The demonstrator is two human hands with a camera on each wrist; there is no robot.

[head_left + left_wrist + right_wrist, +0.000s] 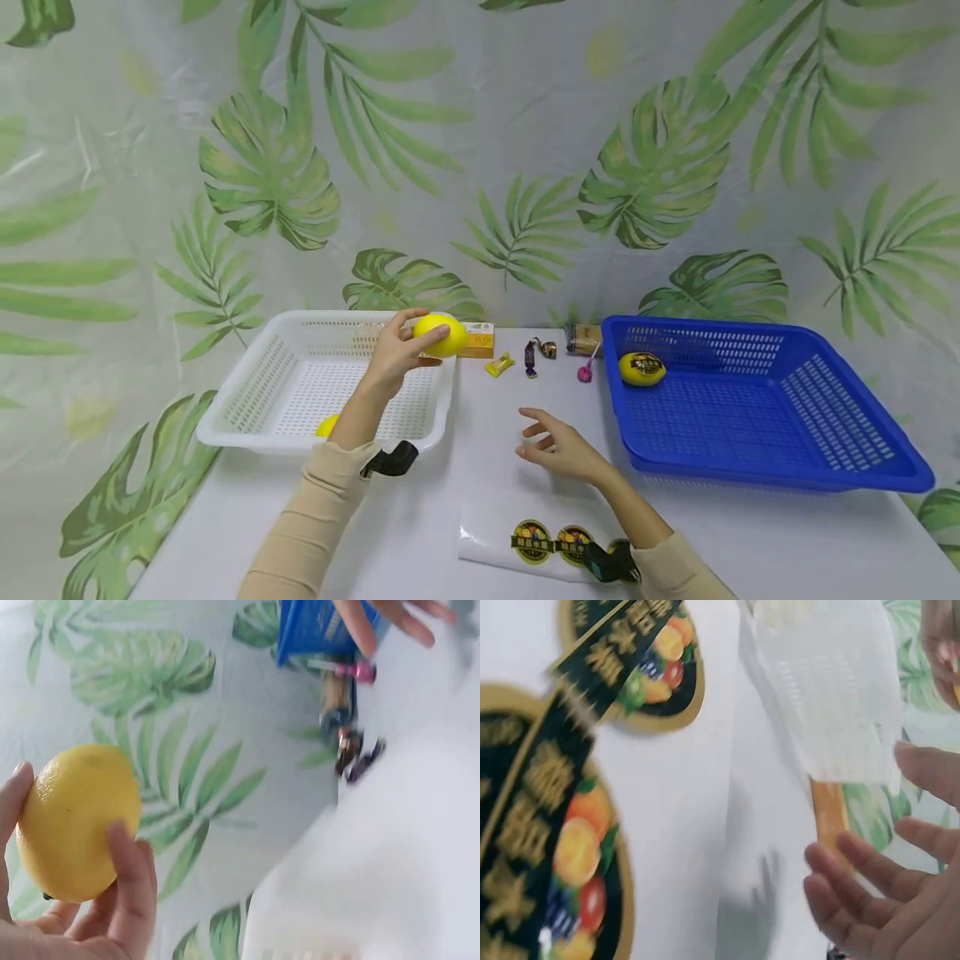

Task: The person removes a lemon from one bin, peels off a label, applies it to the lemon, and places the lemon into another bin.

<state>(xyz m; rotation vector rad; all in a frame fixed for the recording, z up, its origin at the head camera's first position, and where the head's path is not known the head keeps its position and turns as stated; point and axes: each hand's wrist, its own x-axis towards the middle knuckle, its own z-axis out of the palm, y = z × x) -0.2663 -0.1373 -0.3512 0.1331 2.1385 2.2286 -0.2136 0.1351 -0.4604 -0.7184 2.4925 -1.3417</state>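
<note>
My left hand (395, 354) grips a yellow lemon (440, 335) above the right side of the white basket (217, 423). In the left wrist view, thumb and fingers curl around that lemon (79, 825), and no label shows on the side facing the camera. Another yellow fruit (327, 426) lies inside the white basket, partly hidden by my left forearm. My right hand (558, 447) hovers over the table between the two baskets, fingers loosely bent and holding nothing. Below it lies a white sheet (487, 533) with round black-and-gold fruit stickers (532, 542).
To the right stands a blue basket (780, 479), holding a lemon with a dark sticker (642, 369). Along the back are an orange-and-white box (480, 340), a yellow wrapped candy (498, 364), dark wrapped candies (530, 358), a pink lollipop (585, 372) and a brown packet (583, 339).
</note>
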